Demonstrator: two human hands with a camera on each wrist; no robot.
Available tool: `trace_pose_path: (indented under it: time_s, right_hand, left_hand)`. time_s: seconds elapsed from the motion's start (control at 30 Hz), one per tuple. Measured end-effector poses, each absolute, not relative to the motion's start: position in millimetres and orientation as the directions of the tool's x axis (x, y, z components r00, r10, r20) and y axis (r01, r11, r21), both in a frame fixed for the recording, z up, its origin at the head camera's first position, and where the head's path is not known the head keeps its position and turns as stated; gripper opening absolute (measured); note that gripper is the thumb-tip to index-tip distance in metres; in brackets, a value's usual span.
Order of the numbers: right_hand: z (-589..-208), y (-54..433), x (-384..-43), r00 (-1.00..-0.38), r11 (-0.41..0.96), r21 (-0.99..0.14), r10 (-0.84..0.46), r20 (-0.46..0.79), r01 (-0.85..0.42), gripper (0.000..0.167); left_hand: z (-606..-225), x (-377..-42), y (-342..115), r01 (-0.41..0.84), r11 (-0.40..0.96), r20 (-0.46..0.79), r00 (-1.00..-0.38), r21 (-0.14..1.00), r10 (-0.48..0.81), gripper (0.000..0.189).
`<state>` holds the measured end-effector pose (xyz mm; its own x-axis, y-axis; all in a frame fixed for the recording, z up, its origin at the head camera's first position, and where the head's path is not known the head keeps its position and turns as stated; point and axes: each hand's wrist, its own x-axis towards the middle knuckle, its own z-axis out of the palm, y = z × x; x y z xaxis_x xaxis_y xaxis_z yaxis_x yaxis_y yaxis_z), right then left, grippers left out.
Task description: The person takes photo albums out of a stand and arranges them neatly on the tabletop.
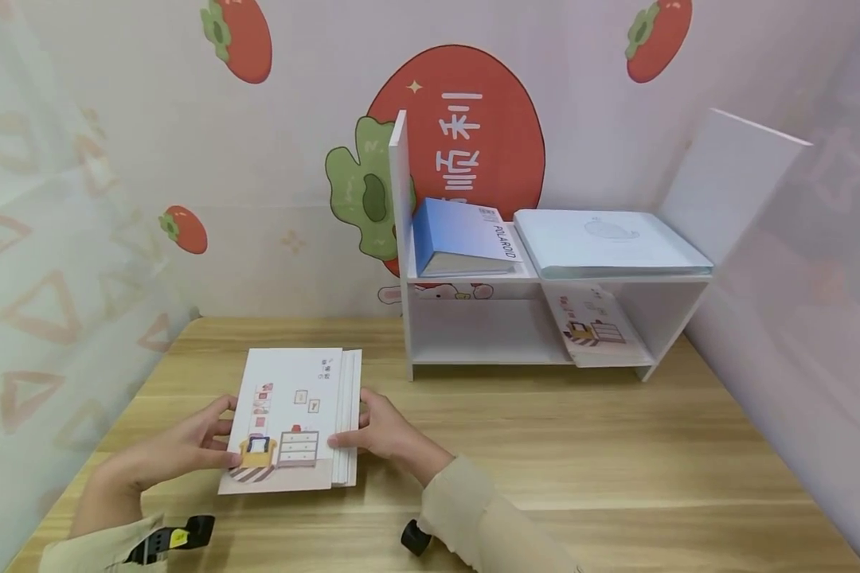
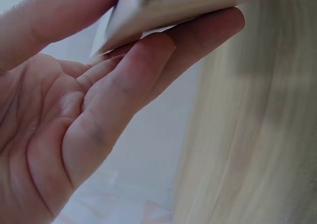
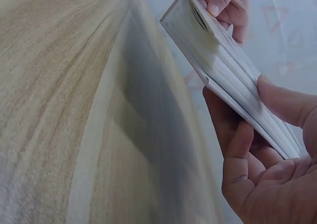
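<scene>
A white book [image 1: 287, 422] with a drawing of an armchair and a chest of drawers on its cover is held off the wooden table. My left hand [image 1: 186, 442] grips its left edge, thumb on top and fingers underneath, as the left wrist view also shows. At the opposite side my right hand [image 1: 387, 430] pinches the layered edges between its thumb and the fingers below. In the right wrist view the pages [image 3: 193, 30] of the book show at one end, and its long side looks stepped.
A white desk shelf [image 1: 490, 330] stands at the back right. On its upper board lie a blue-and-white POLAROID book [image 1: 466, 239] and a pale, thick album-like book [image 1: 616, 239]. A similar illustrated book [image 1: 595, 322] leans in the lower compartment. Patterned curtains [image 1: 279, 191] surround the table [image 1: 545, 446].
</scene>
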<state>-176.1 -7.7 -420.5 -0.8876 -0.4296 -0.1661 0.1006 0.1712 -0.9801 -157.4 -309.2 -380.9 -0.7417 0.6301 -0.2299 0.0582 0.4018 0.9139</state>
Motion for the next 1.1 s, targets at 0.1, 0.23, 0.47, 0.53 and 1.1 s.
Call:
trace_pose_path:
  time_s: [0.1, 0.23, 0.47, 0.53, 1.1]
  right_hand:
    - [-424.1, -7.1, -175.1, -0.886, 0.177, -0.977, -0.426, -0.184, 0.118, 0.056]
    - [-428.4, -7.5, -174.6, -0.889, 0.186, -0.973, -0.41, -0.201, 0.134, 0.053]
    - [-431.5, -9.3, -173.7, -0.887, 0.169, -0.971, -0.405, -0.224, 0.168, 0.054]
    - [-432.5, -9.7, -173.7, -0.883, 0.16, -0.971, -0.411, -0.228, 0.176, 0.055]
    - [-435.6, -17.7, -176.7, -0.884, 0.162, -0.969, -0.403, -0.238, 0.187, 0.056]
  left_hand:
    - [-384.2, -157.6, -308.3, 0.023, 0.405, -0.256, -0.743, 0.914, 0.619, 0.058]
    - [-387.7, -158.6, -307.6, 0.01, 0.415, -0.271, -0.743, 0.91, 0.612, 0.059]
    - [-390.8, -160.3, -307.8, 0.009, 0.441, -0.283, -0.754, 0.898, 0.593, 0.059]
    - [-391.9, -160.5, -308.2, 0.005, 0.445, -0.288, -0.756, 0.896, 0.588, 0.059]
    - [-397.7, -163.5, -311.1, -0.016, 0.486, -0.312, -0.785, 0.874, 0.536, 0.061]
